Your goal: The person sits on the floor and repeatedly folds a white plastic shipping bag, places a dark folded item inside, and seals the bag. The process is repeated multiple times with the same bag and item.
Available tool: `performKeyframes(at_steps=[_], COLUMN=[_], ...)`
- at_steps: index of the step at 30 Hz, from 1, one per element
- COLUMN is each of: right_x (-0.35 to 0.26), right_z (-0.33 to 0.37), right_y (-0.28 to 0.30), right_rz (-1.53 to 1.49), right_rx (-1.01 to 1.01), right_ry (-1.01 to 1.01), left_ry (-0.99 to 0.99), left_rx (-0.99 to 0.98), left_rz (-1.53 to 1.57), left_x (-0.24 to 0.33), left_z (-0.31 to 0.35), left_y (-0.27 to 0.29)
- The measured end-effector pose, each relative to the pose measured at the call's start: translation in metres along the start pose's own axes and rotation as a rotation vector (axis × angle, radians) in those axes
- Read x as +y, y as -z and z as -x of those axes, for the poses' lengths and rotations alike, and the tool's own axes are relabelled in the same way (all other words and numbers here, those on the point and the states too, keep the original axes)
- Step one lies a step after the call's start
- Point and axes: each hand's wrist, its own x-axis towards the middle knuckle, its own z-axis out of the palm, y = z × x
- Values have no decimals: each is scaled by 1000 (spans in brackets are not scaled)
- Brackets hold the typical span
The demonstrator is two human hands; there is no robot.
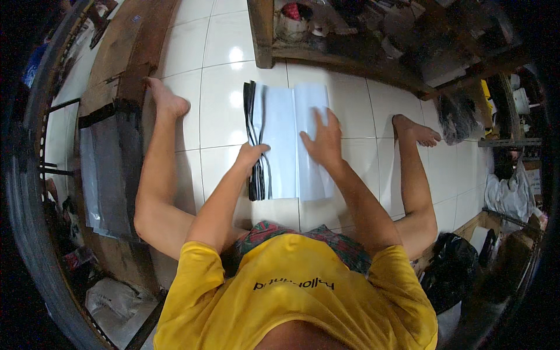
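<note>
Head view | centre frame: left hand (252, 154) pinches stack of mailer bags (280, 140) at its dark edge, steadying it | right hand (322, 142) lies open and flat, pressing top bag against floor (221, 99)

Bare tile (227, 64) beyond bag stack (289, 140); wooden bench (125, 52) blocks left, cluttered shelf (350, 58) blocks far side.

You're under bright overhead light: two glare spots gleam on the glossy white floor tiles (224, 55), one more on the tile below. Soft shadows sit under your arms and legs. The centre's sharp; toward the rim, straight edges bow hard, the corners go black, and the wooden shelf (373, 35) stays dim.
</note>
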Motion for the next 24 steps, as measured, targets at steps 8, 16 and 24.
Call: performKeyframes(at_steps=[8,16,24], right_x=[-2,89,27], right_z=[-22,27,17], right_y=[-20,22,20], right_rz=[415,143,138], right_rx=[-835,-444,-196], right_ry=[626,532,-85], left_ry=[36,68,85], left_rx=[-50,-40,3], left_rz=[-98,-106,-140], left_x=[17,25,28], left_z=[-2,0,7], left_y=[-3,-8,-6])
